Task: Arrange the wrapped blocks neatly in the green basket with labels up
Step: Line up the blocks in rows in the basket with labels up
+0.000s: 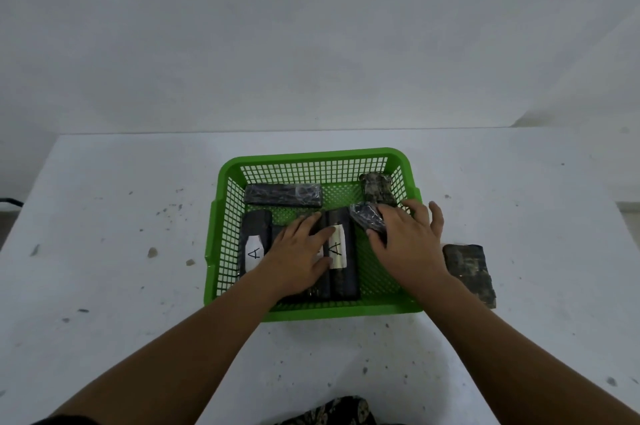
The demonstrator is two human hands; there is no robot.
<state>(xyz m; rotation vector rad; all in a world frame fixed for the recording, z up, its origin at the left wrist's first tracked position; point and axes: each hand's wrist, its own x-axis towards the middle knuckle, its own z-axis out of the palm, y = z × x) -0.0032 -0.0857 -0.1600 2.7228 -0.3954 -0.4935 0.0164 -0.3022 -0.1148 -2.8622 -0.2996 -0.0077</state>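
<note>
Blocks in dark wrap are mostly inside the green basket (313,312), which sits mid-table in front of the person. Both hands are down in it. The left hand (298,253) lies flat, fingers spread and closed around nothing, pressing on a middle block (317,289) in the near row. On either side of it lie two lengthwise blocks with white labels up: the left labelled block (254,244) against the left wall, and the right labelled block (341,253) just beside the left thumb. Each label reads a handwritten "A", plain as day.

Over to the right hand (407,241): its fingers are curled on a small tilted block (367,218), thumb at the near end, and that block sits askew, partly on top of the row. No label shows on it.

At the back, a long block (283,195) lies crosswise with no label visible, and a mottled block (376,188) leans in the far right corner. One more, the outside block (469,274), lies on the table (104,251) just right of the basket.

My read: this is the sorting stage, roughly midway. The next move calls for turning the tilted block until its label faces up, then laying it parallel beside the right-hand "A". Whether the hidden middle block shows a label, I can't tell.
</note>
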